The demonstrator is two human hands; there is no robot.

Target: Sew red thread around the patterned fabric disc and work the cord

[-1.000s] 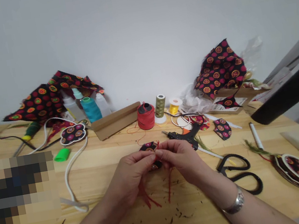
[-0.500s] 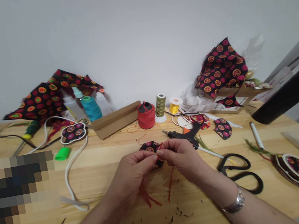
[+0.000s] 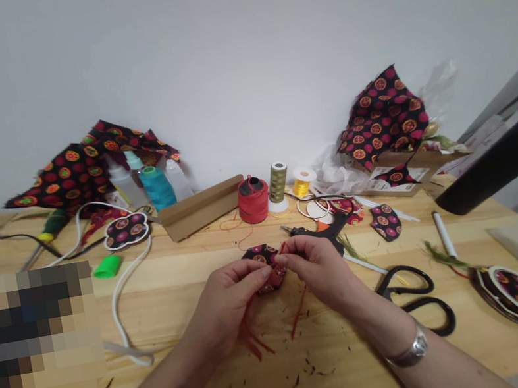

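Two hands meet on one small fabric-covered piece (image 3: 264, 265) — black cloth printed with pink and orange rings — held just above the wooden table (image 3: 196, 379) at the middle of the view. The left hand (image 3: 227, 300) pinches it from 9 o'clock, thumb and forefinger closed on its rim. The right hand (image 3: 319, 267) comes in from 3 o'clock, fingertips closed on a red cord (image 3: 299, 313) at the piece's upper edge. The cord's loose ends trail down toward 6 o'clock and touch the table.

The piece looks light and soft-skinned, probably with a stiffer core, so a pinch at the rim should hold it without crushing. The cord is thin and limp and likely to slip unless nipped close to the cloth.

Outward from the piece:
- A black glue gun (image 3: 319, 233) lies just beside the right hand at 2 o'clock.
- Black scissors (image 3: 415, 300) lie near 4 o'clock.
- A red spool (image 3: 253, 200) stands at 12 o'clock, with an olive spool (image 3: 278, 184) just beside it.
- A green cap (image 3: 107, 267) sits at 9 o'clock, near a white cable (image 3: 122, 298).
- Patterned cloth (image 3: 83, 165) is heaped against the wall at 10 o'clock — well apart from the hands.
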